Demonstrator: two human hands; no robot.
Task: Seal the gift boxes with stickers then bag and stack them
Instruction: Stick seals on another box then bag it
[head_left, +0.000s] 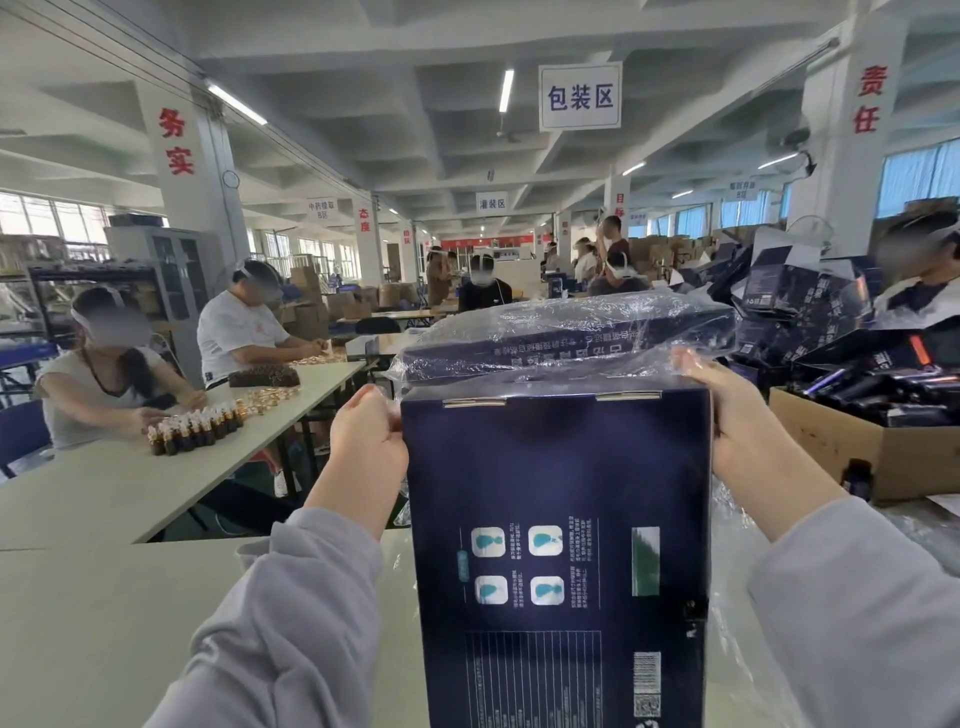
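Presently held: gift box (556, 519), dark blue, standing upright at frame centre, printed panel facing the camera, bottom edge running out of the lower frame.
Left hand (366, 447): fingers curling, pinching clear film (410, 364) at the box's upper left corner.
Right hand (732, 421): fingers wrapping over the upper right corner, gripping the same film.
Second box (571, 332): lying flat inside the film, just behind the upright box's top edge; whether the two are touching cannot be told.
Edges: both side edges of the upright box are showing bare below the hands, and two tabs are sitting along its top edge.
Open room, lower left: pale table (130, 623) is offering bare surface beside the box.
Open room, right: loose film (732, 525) is lying against the box, and a cardboard carton (852, 447) is sitting near.
Left centre: neighbouring table (130, 488) is carrying a cluster of brown bottles (192, 428), too many to count.
Count: two hands, two gift boxes at centre, one carton, two seated people (104, 374) at the left table.
Upper right: heap of dark boxes (800, 306), number uncertain.
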